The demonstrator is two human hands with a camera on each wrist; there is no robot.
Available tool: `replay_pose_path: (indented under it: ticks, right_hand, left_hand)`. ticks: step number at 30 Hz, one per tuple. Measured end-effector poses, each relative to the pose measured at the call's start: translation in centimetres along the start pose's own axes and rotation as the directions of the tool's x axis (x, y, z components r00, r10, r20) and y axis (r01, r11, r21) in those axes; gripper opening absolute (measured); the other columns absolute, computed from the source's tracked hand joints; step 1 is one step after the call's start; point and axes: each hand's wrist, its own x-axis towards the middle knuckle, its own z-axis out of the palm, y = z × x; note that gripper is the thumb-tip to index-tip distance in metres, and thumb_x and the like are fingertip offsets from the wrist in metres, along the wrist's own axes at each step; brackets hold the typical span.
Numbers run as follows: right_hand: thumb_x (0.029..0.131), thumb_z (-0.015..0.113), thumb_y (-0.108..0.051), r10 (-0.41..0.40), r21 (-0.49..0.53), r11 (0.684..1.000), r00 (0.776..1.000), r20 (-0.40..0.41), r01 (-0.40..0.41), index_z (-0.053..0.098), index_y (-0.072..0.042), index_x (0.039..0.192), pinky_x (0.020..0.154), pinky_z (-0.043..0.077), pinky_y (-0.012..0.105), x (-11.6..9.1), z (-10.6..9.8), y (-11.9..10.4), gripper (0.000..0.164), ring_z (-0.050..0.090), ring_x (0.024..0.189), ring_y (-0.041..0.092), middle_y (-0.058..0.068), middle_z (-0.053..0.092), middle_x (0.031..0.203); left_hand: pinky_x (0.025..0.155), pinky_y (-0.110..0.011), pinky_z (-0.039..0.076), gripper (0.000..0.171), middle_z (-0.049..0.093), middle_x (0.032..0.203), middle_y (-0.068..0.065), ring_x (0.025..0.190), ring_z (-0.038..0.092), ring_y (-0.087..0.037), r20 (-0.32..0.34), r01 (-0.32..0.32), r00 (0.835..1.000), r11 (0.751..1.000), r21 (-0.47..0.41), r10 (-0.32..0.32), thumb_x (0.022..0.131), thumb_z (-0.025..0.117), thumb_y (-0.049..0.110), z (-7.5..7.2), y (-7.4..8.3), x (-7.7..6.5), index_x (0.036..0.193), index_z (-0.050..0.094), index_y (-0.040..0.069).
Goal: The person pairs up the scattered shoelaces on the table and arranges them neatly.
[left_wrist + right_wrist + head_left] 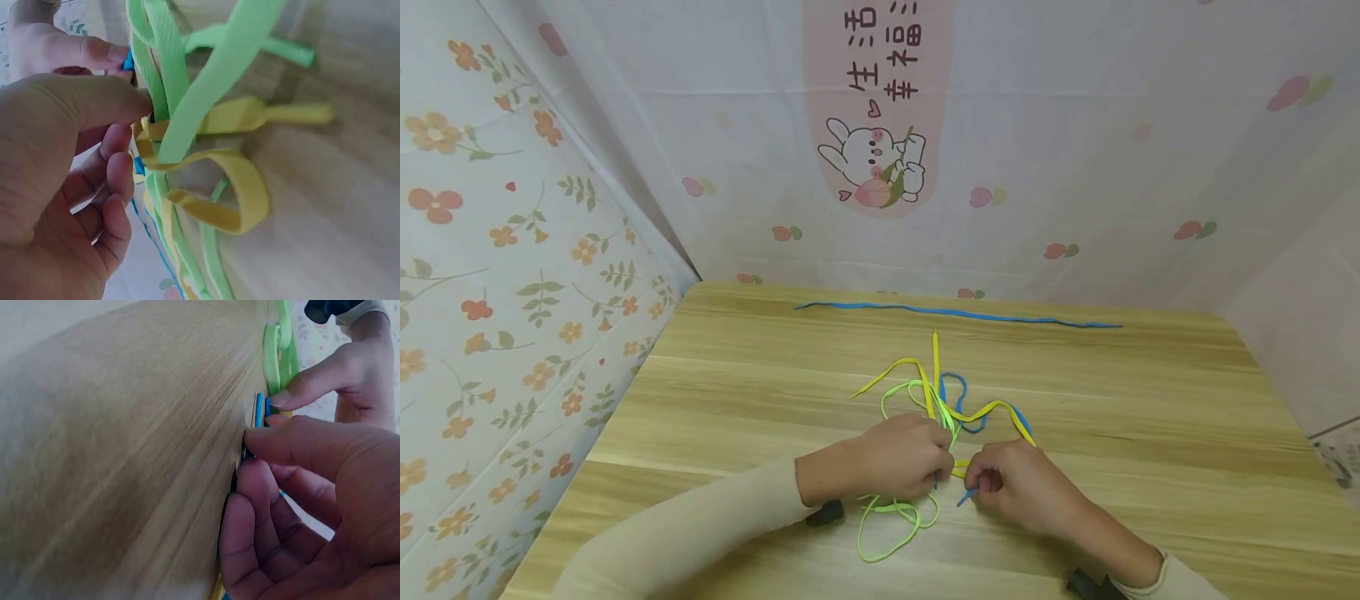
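Observation:
Several flat shoelaces lie bunched together under my hands at the middle of the table. My left hand (902, 458) pinches the bunch between thumb and fingers, where a yellow shoelace (231, 119) and a green shoelace (212, 81) cross. A blue tip (267, 407) sticks out beside the left thumb. Just to the right, my right hand (1018, 483) pinches a blue shoelace (966, 497) near its end, the tip poking past the fingertips. In the left wrist view a yellow loop (256, 194) stands out from the bunch. My fingers hide the crossing.
Another blue shoelace (955, 313) lies stretched out along the back of the wooden table (737, 367). Green loops (887, 554) spread toward the front edge. Yellow ends (936, 354) reach toward the back. A patterned cloth (1060, 150) hangs behind the table.

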Motion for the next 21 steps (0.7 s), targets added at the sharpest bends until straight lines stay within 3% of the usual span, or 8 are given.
replay_pose_path:
  ticks: [8, 12, 15, 17, 19, 21]
  right_hand:
    - [0.074, 0.080, 0.010, -0.118, -0.059, 0.991, 0.993, 0.031, 0.120, 0.070, -0.020, 0.079, 0.058, 0.048, 0.019, 0.3, 0.1, 0.1, 0.033, 0.052, 0.069, -0.004, -0.018, 0.057, 0.074]
    - [0.072, 0.080, 0.007, -0.136, -0.048, 0.989, 0.989, 0.053, 0.139, 0.067, -0.024, 0.076, 0.057, 0.046, 0.018, 0.2, 0.1, 0.3, 0.033, 0.049, 0.067, -0.006, -0.020, 0.054, 0.071]
    - [0.074, 0.080, 0.003, -0.123, 0.033, 0.992, 0.987, 0.100, 0.120, 0.066, -0.026, 0.075, 0.055, 0.045, 0.018, -0.1, -0.3, 0.5, 0.033, 0.048, 0.065, -0.007, -0.023, 0.053, 0.071]
    - [0.077, 0.081, 0.002, -0.101, 0.119, 0.989, 0.984, 0.149, 0.084, 0.068, -0.026, 0.078, 0.055, 0.045, 0.018, -0.3, -0.7, 0.5, 0.031, 0.049, 0.065, -0.007, -0.024, 0.053, 0.072]
    - [0.080, 0.080, 0.001, -0.084, 0.205, 0.978, 0.977, 0.197, 0.042, 0.068, -0.026, 0.080, 0.055, 0.045, 0.019, -0.6, -1.1, 0.6, 0.029, 0.050, 0.065, -0.006, -0.023, 0.054, 0.073]
    - [0.082, 0.078, 0.003, -0.082, 0.281, 0.960, 0.970, 0.228, 0.015, 0.069, -0.024, 0.083, 0.056, 0.044, 0.019, -0.8, -1.7, 0.6, 0.028, 0.050, 0.066, -0.006, -0.022, 0.054, 0.073]
  left_hand:
    - [0.072, -0.023, 0.045, 0.019, 0.060, 0.084, 0.010, 0.077, 0.058, -0.008, 0.042, -0.041, 0.999, 0.986, 0.163, 0.035, 0.101, 0.075, 0.025, 0.0, 0.2, 0.3, 0.082, 0.074, 0.024]
    - [0.072, -0.024, 0.046, 0.018, 0.061, 0.084, 0.011, 0.077, 0.059, -0.007, 0.060, -0.069, 0.996, 0.984, 0.162, 0.060, 0.102, 0.073, 0.028, 0.2, 0.3, 0.3, 0.084, 0.074, 0.024]
    - [0.074, -0.020, 0.046, 0.014, 0.062, 0.085, 0.014, 0.079, 0.059, -0.002, 0.075, -0.089, 0.994, 0.994, 0.066, 0.084, 0.102, 0.073, 0.027, 0.3, 0.1, 0.1, 0.089, 0.076, 0.025]
    - [0.076, -0.017, 0.046, 0.010, 0.063, 0.086, 0.015, 0.080, 0.057, 0.002, 0.081, -0.091, 0.992, 0.994, -0.061, 0.095, 0.102, 0.074, 0.025, 0.2, 0.0, -0.1, 0.092, 0.077, 0.024]
    - [0.080, -0.013, 0.045, 0.007, 0.064, 0.088, 0.015, 0.083, 0.055, 0.004, 0.084, -0.079, 0.992, 0.973, -0.216, 0.099, 0.100, 0.075, 0.021, 0.0, -0.2, -0.4, 0.094, 0.076, 0.022]
    - [0.081, -0.010, 0.045, 0.005, 0.063, 0.090, 0.014, 0.084, 0.054, 0.006, 0.079, -0.054, 0.993, 0.928, -0.368, 0.089, 0.099, 0.075, 0.017, -0.3, -0.4, -0.7, 0.095, 0.074, 0.020]
